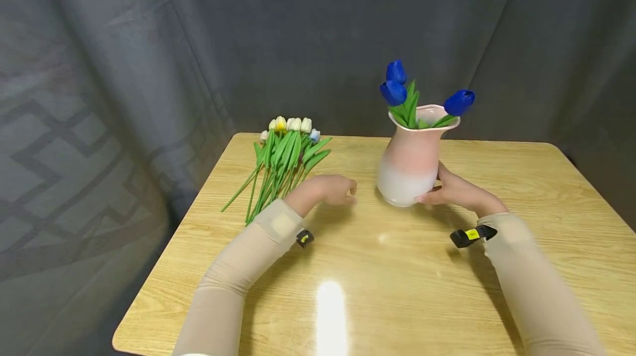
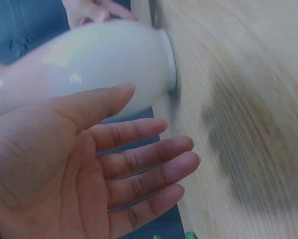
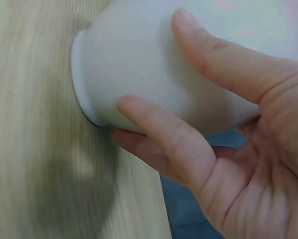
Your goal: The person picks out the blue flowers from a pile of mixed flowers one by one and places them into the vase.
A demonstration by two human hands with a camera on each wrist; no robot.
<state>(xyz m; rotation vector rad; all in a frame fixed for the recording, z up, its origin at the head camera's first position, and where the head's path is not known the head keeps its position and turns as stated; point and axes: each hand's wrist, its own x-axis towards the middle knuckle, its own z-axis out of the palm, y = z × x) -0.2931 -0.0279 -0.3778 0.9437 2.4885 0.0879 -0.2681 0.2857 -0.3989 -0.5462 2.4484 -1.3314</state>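
A pink-and-white vase with a wavy rim stands on the table, with blue tulips leaning out to the left and another blue tulip to the right. My right hand holds its lower right side; the right wrist view shows the thumb and fingers spread around the white base. To the left of the vase, my left hand is apart from it in the head view. Its fingers are extended and hold nothing in the left wrist view.
A bunch of tulips with white, yellow and pale blue heads lies on the wooden table, left of my left hand. Behind the table hangs a dark grey curtain. Wrist cameras are strapped to both wrists.
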